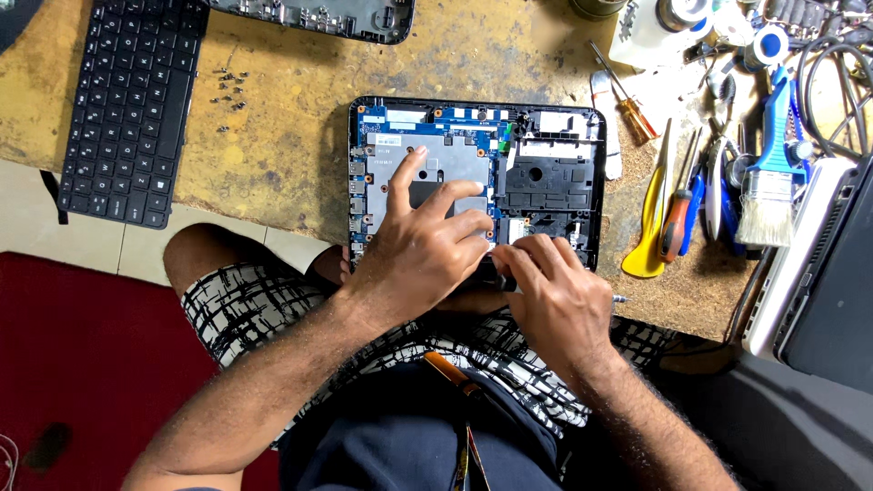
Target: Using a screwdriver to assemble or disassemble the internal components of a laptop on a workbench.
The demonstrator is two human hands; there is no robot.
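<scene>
An opened black laptop base with its blue circuit board and grey metal shield exposed (pixel 555 136) lies at the centre of a worn yellow-brown workbench (pixel 282 136), its near edge over the person's lap. The left hand (pixel 427 245) rests flat on the shield, fingers spread, index finger stretched toward 12 o'clock and not gripping anything. At 3 o'clock of it, touching its fingertips, the right hand (pixel 555 291) curls closed around a small dark-handled tool (pixel 502 280), only a stub of which shows at the knuckles; its working end is hidden, down at the base's near edge.

At 10 o'clock of the hands lies a detached black keyboard (pixel 127 105), with a scatter of small loose screws (pixel 229 89) between it and the laptop base. At 12 o'clock a black plastic cover panel (pixel 318 18) sits at the bench's far edge. At 3 o'clock, well apart from the hands, lie a yellow plastic pry tool (pixel 647 227), an orange-handled screwdriver (pixel 632 114), a red-and-black screwdriver (pixel 675 223) and a blue-handled brush with pale bristles (pixel 771 182). Nothing lies between the hands and the board.
</scene>
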